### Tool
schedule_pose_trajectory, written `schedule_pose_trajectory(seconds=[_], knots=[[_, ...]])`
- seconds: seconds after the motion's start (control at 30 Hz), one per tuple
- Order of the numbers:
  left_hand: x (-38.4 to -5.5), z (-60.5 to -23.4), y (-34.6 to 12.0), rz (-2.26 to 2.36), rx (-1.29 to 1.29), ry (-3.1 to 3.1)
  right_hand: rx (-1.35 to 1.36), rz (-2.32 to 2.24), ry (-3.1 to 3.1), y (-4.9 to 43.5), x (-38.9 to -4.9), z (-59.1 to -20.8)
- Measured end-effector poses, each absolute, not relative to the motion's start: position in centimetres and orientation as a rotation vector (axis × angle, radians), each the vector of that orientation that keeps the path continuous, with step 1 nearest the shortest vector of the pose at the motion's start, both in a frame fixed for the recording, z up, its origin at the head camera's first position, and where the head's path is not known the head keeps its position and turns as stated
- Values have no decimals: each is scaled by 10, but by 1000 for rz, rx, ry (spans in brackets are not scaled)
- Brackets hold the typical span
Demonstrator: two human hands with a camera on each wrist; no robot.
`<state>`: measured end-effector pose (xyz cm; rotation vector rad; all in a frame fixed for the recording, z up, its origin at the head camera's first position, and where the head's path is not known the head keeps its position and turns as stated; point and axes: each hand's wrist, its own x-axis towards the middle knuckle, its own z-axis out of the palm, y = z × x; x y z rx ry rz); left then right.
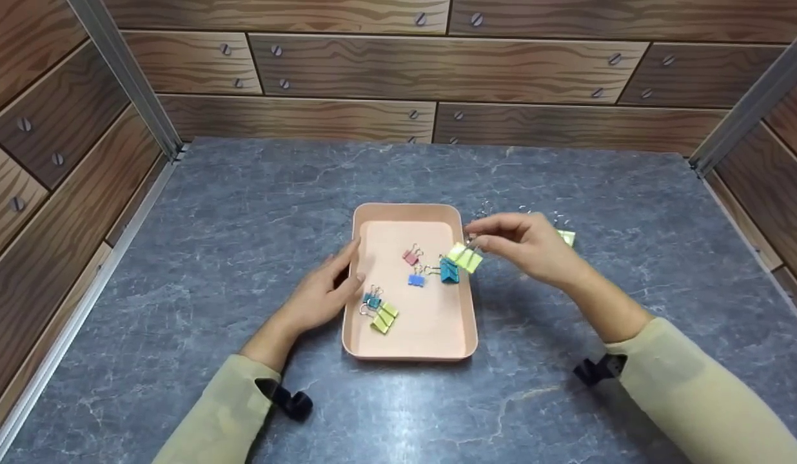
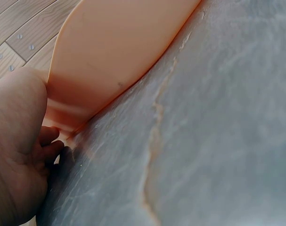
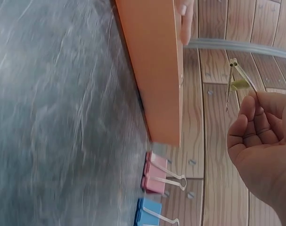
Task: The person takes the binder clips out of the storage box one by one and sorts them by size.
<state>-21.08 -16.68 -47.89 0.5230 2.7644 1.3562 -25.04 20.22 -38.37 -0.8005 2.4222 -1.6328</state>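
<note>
My right hand pinches a yellow-green binder clip by its wire handle, above the right rim of a peach tray. In the right wrist view, the held clip hangs beyond the fingertips, clear of the table. My left hand rests against the tray's left side, its thumb and index finger touching the rim. Inside the tray lie a pink binder clip, a blue one, a large teal one, a small teal one and a yellow-green one.
More binder clips stand on the table right of the tray, partly hidden behind my right hand: a pink clip, a blue clip and a yellow-green clip. Wood-patterned panels enclose the grey marbled table.
</note>
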Motion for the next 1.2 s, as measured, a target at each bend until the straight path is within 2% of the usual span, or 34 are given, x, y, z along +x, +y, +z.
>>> schedule_pose_trajectory(seconds=[0.47,1.2], knots=[[-212,-479,-166,1389,555,2768,-665,-1519,2549,232,-263,-387],[-211,-479,-166,1394,515,2749,-545,-1420,2566,247,-278,-421]])
